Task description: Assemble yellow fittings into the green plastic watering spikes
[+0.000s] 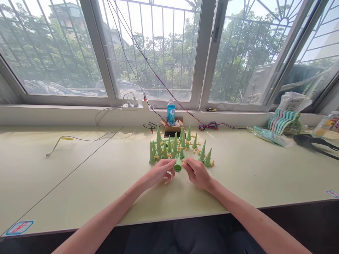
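A green plant watering spike (177, 166) is held by my left hand (162, 170), its round open end turned toward me and its tip pointing away. My left thumb and fingers close on its left side. At its right side my right hand (197, 173) pinches a small yellow valve (183, 163), mostly hidden by the fingertips; whether it sits in the spike, I cannot tell. Just beyond stand several more green spikes (158, 141), many with yellow valves at their sides. Two other spikes (202, 152) stand to the right, with loose yellow pieces (195, 151) nearby.
Behind the spikes are a dark flat object (172, 134), a small cardboard box (182, 123) and a blue bottle (171, 112). A white cable (87, 139) crosses the table's left side. Coiled wire (210, 126), hangers (283, 121) and a black strap-like item (315, 141) lie rightward.
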`<action>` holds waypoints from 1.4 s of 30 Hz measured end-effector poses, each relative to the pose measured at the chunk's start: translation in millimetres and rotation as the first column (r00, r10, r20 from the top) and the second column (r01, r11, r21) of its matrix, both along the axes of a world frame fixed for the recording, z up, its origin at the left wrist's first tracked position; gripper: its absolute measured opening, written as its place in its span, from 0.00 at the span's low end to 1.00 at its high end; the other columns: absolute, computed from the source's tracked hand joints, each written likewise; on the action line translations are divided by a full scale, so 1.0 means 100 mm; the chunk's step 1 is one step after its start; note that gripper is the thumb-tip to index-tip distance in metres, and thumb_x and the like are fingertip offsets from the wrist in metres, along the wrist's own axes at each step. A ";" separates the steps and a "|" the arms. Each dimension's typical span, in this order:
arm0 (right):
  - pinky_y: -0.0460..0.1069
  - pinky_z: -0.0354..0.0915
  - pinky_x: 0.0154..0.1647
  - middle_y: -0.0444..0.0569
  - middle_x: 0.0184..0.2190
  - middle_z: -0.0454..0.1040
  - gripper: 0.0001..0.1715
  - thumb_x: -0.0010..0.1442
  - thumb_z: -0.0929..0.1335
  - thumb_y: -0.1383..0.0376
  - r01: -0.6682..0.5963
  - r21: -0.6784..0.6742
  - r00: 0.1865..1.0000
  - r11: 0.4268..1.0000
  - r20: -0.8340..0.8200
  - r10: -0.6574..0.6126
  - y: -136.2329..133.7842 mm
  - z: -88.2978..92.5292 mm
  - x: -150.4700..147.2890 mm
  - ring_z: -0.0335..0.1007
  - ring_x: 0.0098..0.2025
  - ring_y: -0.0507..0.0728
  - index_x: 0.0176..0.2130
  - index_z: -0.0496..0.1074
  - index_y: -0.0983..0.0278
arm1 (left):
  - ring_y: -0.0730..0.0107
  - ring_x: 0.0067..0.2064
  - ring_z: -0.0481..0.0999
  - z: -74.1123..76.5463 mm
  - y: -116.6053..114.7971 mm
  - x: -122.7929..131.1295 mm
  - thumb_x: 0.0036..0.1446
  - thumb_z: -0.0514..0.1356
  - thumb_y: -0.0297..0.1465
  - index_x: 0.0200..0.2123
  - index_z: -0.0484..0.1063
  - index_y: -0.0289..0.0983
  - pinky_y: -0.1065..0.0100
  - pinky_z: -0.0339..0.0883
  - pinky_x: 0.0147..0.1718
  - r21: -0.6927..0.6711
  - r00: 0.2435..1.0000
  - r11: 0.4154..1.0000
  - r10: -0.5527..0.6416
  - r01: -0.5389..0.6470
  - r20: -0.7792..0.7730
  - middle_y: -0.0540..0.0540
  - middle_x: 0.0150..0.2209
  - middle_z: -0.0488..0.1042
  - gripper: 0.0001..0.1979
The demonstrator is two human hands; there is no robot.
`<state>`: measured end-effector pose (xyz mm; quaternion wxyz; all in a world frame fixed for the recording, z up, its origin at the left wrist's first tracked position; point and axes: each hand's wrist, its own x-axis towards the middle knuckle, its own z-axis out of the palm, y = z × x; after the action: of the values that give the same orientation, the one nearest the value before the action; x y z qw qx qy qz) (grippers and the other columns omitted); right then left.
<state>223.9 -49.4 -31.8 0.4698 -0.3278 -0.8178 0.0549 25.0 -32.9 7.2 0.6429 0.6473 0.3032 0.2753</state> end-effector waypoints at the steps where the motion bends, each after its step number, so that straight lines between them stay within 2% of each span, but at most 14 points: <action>1: 0.46 0.54 0.26 0.44 0.25 0.65 0.14 0.70 0.58 0.64 0.005 0.000 1.000 1.000 0.002 -0.005 0.00 0.00 0.00 0.56 0.24 0.51 0.30 0.59 0.61 | 0.75 0.26 0.66 0.01 0.00 -0.01 0.56 0.58 0.52 0.31 0.67 0.33 0.76 0.56 0.17 0.010 1.000 1.000 -0.003 0.003 0.003 0.48 0.29 0.64 0.24; 4: 0.46 0.53 0.26 0.43 0.23 0.63 0.15 0.70 0.58 0.64 0.025 -0.009 1.000 1.000 0.011 -0.025 0.01 -0.02 0.01 0.55 0.23 0.51 0.29 0.58 0.61 | 0.75 0.27 0.66 0.03 0.00 -0.02 0.57 0.59 0.50 0.30 0.67 0.33 0.75 0.57 0.18 0.037 1.000 0.999 -0.021 0.021 0.006 0.50 0.28 0.61 0.23; 13: 0.46 0.52 0.25 0.41 0.22 0.60 0.16 0.69 0.59 0.64 0.020 -0.060 1.000 0.998 0.005 -0.019 0.00 -0.02 0.00 0.52 0.22 0.51 0.28 0.56 0.61 | 0.74 0.28 0.65 0.06 -0.01 -0.03 0.58 0.58 0.49 0.34 0.71 0.33 0.74 0.57 0.19 0.091 0.998 0.995 -0.047 0.050 -0.042 0.50 0.29 0.59 0.22; 17: 0.45 0.51 0.25 0.41 0.21 0.58 0.15 0.68 0.59 0.64 0.010 -0.087 1.000 0.996 0.001 -0.010 -0.02 -0.01 0.00 0.50 0.22 0.50 0.28 0.57 0.62 | 0.75 0.28 0.65 0.07 -0.01 -0.03 0.59 0.58 0.48 0.32 0.71 0.33 0.75 0.57 0.19 0.091 0.999 0.995 -0.040 0.043 -0.037 0.52 0.28 0.57 0.21; 24: 0.45 0.51 0.25 0.40 0.21 0.58 0.15 0.67 0.59 0.65 -0.011 -0.097 1.000 0.995 0.006 0.011 -0.04 0.00 -0.01 0.51 0.22 0.49 0.28 0.57 0.62 | 0.75 0.26 0.65 0.04 0.03 -0.07 0.59 0.58 0.46 0.31 0.71 0.32 0.74 0.57 0.19 0.120 0.996 0.989 -0.081 0.087 -0.047 0.51 0.26 0.62 0.20; 30: 0.45 0.51 0.26 0.41 0.22 0.59 0.14 0.67 0.59 0.65 -0.023 -0.104 1.000 0.994 0.013 0.024 -0.06 0.00 -0.01 0.52 0.22 0.50 0.29 0.58 0.62 | 0.75 0.25 0.65 -0.01 0.06 -0.09 0.59 0.59 0.44 0.32 0.72 0.32 0.73 0.59 0.20 0.189 0.996 0.978 -0.077 0.086 -0.055 0.51 0.24 0.63 0.18; 37: 0.46 0.51 0.25 0.40 0.21 0.58 0.15 0.67 0.59 0.65 0.004 -0.121 1.000 0.993 0.014 -0.002 -0.03 -0.02 -0.01 0.50 0.22 0.50 0.27 0.57 0.62 | 0.78 0.22 0.62 -0.05 0.07 -0.08 0.60 0.59 0.42 0.45 0.74 0.34 0.74 0.58 0.20 0.376 0.992 0.926 0.024 0.025 -0.123 0.52 0.23 0.65 0.18; 42: 0.46 0.50 0.25 0.40 0.21 0.57 0.16 0.67 0.59 0.64 0.009 -0.143 1.000 0.990 -0.018 -0.012 -0.01 -0.01 -0.01 0.49 0.22 0.50 0.27 0.57 0.62 | 0.77 0.26 0.66 -0.06 0.06 -0.04 0.60 0.60 0.40 0.45 0.75 0.36 0.75 0.64 0.23 0.532 0.990 0.846 0.103 -0.036 -0.097 0.46 0.34 0.70 0.16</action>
<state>222.5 -50.3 -33.1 0.4530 -0.3644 -0.8057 0.1139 21.0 -26.8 1.3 0.4095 0.8035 0.2778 0.3311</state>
